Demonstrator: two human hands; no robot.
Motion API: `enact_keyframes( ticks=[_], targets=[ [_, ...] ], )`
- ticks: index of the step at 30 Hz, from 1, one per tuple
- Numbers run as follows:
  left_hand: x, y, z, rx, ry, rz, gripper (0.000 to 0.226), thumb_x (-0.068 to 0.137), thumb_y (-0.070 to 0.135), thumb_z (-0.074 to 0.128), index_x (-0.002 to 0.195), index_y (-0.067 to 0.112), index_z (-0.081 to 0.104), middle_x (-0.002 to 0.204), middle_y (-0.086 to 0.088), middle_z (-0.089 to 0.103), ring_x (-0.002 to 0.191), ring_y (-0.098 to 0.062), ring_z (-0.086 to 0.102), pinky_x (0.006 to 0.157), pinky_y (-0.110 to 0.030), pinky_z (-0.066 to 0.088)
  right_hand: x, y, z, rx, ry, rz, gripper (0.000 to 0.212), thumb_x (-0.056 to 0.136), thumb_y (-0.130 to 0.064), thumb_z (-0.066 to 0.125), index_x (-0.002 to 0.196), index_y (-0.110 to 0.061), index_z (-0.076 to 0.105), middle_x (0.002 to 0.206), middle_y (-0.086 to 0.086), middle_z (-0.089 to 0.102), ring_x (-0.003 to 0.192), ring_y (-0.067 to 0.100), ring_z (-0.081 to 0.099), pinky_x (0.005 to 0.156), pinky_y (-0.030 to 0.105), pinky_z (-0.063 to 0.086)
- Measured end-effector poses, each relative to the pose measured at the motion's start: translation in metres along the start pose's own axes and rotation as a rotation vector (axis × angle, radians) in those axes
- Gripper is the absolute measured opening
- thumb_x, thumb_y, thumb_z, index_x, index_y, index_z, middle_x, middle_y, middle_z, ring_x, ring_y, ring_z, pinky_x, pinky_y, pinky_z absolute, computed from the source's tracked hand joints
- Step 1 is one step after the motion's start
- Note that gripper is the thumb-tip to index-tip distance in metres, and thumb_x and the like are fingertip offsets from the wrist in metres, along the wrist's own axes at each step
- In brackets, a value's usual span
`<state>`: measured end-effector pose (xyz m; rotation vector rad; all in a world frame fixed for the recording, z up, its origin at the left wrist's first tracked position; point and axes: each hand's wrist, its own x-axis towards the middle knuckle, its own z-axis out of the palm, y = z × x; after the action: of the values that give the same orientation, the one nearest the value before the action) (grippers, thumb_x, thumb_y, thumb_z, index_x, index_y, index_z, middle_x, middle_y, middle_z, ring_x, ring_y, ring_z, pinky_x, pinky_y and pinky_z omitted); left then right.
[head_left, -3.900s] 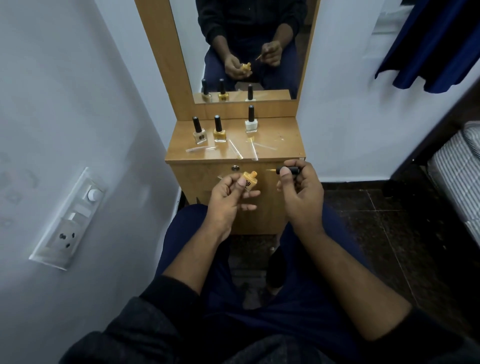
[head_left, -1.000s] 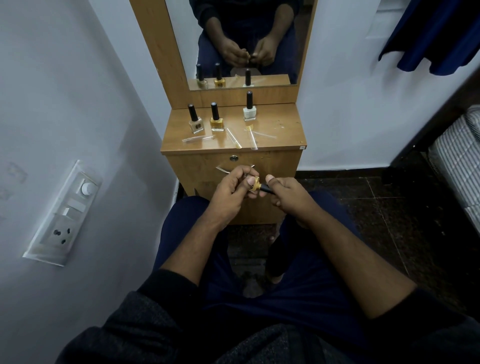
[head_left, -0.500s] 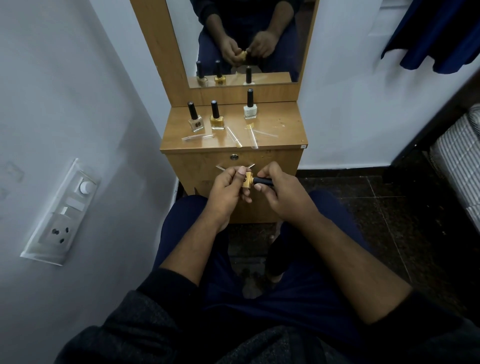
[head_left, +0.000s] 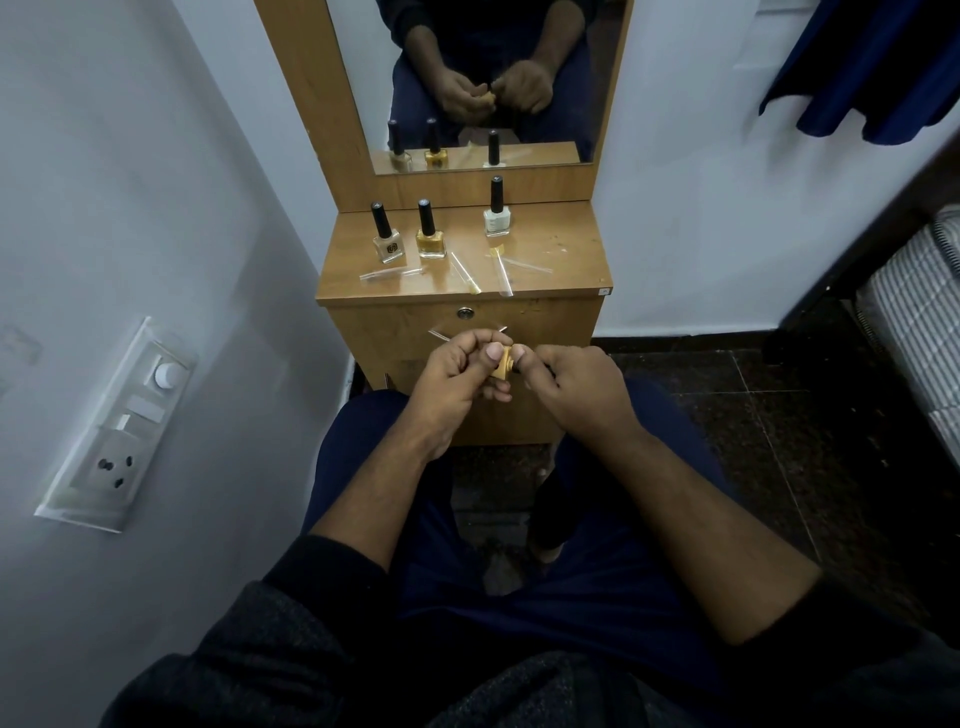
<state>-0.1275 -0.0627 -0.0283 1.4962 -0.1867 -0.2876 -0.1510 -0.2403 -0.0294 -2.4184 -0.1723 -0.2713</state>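
Head cam looks down at someone sitting right up against a small wooden dresser (head_left: 561, 254). Their left hand (head_left: 457, 374) pinches a small square yellow nail polish bottle (head_left: 503, 364) between thumb and fingertips, held in the air in front of the drawer, above the knees. The right hand (head_left: 571, 389) is curled up tight at the bottle's neck end with its thumb tip on it. It's probably gripping the cap, but the fingers hide that bit. On the dresser top stand a clear bottle (head_left: 388, 248), a gold bottle (head_left: 431, 241) and a white bottle (head_left: 497, 221), all black-capped, with thin clear plastic strips (head_left: 462, 273) scattered just in front of them.
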Motion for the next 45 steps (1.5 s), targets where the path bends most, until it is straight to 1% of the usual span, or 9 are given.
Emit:
enact_keyframes(
  ticks=[5, 9, 15, 24, 30, 33, 36, 40, 45],
  targets=[
    [0.0, -0.003, 0.001, -0.007, 0.0, -0.005, 0.027, 0.106, 0.018, 0.056, 0.124, -0.001, 0.063, 0.099, -0.018, 0.069, 0.072, -0.016, 0.068, 0.067, -0.029, 0.06, -0.001, -0.002, -0.003, 0.161, -0.064, 0.123, 0.057, 0.108, -0.05, 0.042, 0.068, -0.018, 0.067, 0.05, -0.007, 0.052, 0.048, 0.009, 0.049, 0.054, 0.032, 0.039],
    [0.001, -0.005, 0.004, -0.063, 0.087, -0.038, 0.028, 0.107, 0.021, 0.055, 0.122, -0.001, 0.065, 0.087, -0.002, 0.071, 0.068, -0.012, 0.065, 0.062, -0.026, 0.06, -0.003, -0.006, -0.002, 0.039, -0.036, 0.062, 0.045, 0.104, -0.062, 0.036, 0.102, -0.022, 0.059, 0.079, -0.01, 0.064, 0.072, 0.009, 0.06, 0.06, 0.032, 0.043],
    [0.005, -0.008, -0.001, -0.14, 0.16, -0.063, 0.026, 0.108, 0.023, 0.053, 0.119, 0.004, 0.066, 0.092, -0.008, 0.069, 0.069, -0.013, 0.063, 0.062, -0.026, 0.059, -0.001, -0.004, -0.003, 0.056, 0.017, -0.047, 0.018, 0.101, -0.038, 0.06, 0.114, -0.026, 0.055, 0.091, -0.02, 0.056, 0.078, 0.002, 0.053, 0.064, 0.029, 0.046],
    [0.003, -0.003, -0.004, -0.159, 0.085, -0.039, 0.023, 0.106, 0.02, 0.056, 0.12, 0.005, 0.066, 0.084, 0.001, 0.07, 0.069, -0.013, 0.063, 0.066, -0.028, 0.061, 0.0, -0.001, -0.004, -0.092, 0.105, -0.105, 0.023, 0.1, -0.045, 0.06, 0.1, -0.022, 0.063, 0.069, -0.017, 0.051, 0.059, 0.002, 0.047, 0.05, 0.017, 0.03],
    [0.0, -0.002, -0.005, -0.15, 0.024, -0.006, 0.022, 0.104, 0.018, 0.057, 0.119, 0.005, 0.067, 0.093, -0.007, 0.07, 0.07, -0.014, 0.065, 0.068, -0.028, 0.061, -0.002, -0.006, -0.004, -0.263, 0.228, -0.135, 0.042, 0.104, -0.049, 0.044, 0.071, -0.025, 0.054, 0.054, -0.011, 0.045, 0.046, 0.009, 0.041, 0.042, 0.024, 0.021],
    [-0.002, -0.001, -0.001, -0.151, -0.01, 0.006, 0.026, 0.1, 0.019, 0.061, 0.12, 0.004, 0.067, 0.09, -0.006, 0.067, 0.072, -0.015, 0.066, 0.07, -0.03, 0.062, -0.002, -0.006, -0.004, -0.167, 0.235, -0.03, 0.051, 0.106, -0.043, 0.043, 0.058, -0.026, 0.047, 0.047, -0.008, 0.044, 0.043, 0.012, 0.041, 0.044, 0.029, 0.028],
    [-0.001, -0.003, 0.001, -0.137, -0.009, 0.013, 0.028, 0.1, 0.017, 0.063, 0.122, 0.001, 0.066, 0.091, -0.009, 0.067, 0.073, -0.016, 0.066, 0.069, -0.031, 0.062, -0.001, -0.003, -0.005, 0.054, 0.083, 0.135, 0.059, 0.108, -0.041, 0.047, 0.052, -0.023, 0.041, 0.046, -0.006, 0.042, 0.044, 0.013, 0.04, 0.049, 0.032, 0.029],
    [0.001, -0.007, 0.001, -0.113, 0.076, -0.008, 0.027, 0.102, 0.019, 0.062, 0.123, 0.001, 0.066, 0.09, -0.006, 0.07, 0.071, -0.015, 0.066, 0.065, -0.028, 0.061, -0.004, -0.008, -0.006, 0.117, 0.008, 0.143, 0.051, 0.106, -0.055, 0.039, 0.081, -0.018, 0.063, 0.068, -0.006, 0.064, 0.065, 0.013, 0.061, 0.061, 0.037, 0.048],
    [0.005, -0.011, -0.004, -0.139, 0.186, -0.044, 0.026, 0.104, 0.024, 0.06, 0.115, 0.002, 0.069, 0.085, -0.008, 0.068, 0.064, -0.012, 0.062, 0.059, -0.026, 0.058, -0.001, -0.005, -0.004, -0.059, -0.011, -0.099, 0.015, 0.104, -0.042, 0.053, 0.107, -0.028, 0.058, 0.09, -0.016, 0.06, 0.076, 0.004, 0.053, 0.059, 0.028, 0.037]
  ],
)
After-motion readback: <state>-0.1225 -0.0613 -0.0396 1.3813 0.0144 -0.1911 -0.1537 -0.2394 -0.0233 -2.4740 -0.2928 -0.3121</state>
